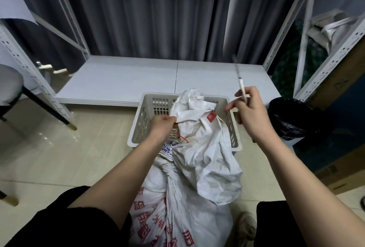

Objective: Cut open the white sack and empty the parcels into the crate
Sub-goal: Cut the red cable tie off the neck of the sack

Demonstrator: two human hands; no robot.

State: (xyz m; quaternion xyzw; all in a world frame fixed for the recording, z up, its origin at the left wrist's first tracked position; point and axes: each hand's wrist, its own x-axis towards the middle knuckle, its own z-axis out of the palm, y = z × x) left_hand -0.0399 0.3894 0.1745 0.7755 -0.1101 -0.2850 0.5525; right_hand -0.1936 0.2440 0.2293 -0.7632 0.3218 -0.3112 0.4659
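Note:
A white woven sack with red print lies on the floor between my knees, its twisted neck draped over the front rim of a beige slotted crate. A red tag and a red tie hang at the sack's mouth. My left hand pinches the sack's loose top edge over the crate. My right hand is raised to the right of the sack and holds a thin white-handled cutter, blade pointing up and away. No parcels are visible.
A low white shelf board lies behind the crate, with white metal rack posts on both sides. A black-lined bin stands right of the crate, cardboard boxes further right. A chair leg slants at the left.

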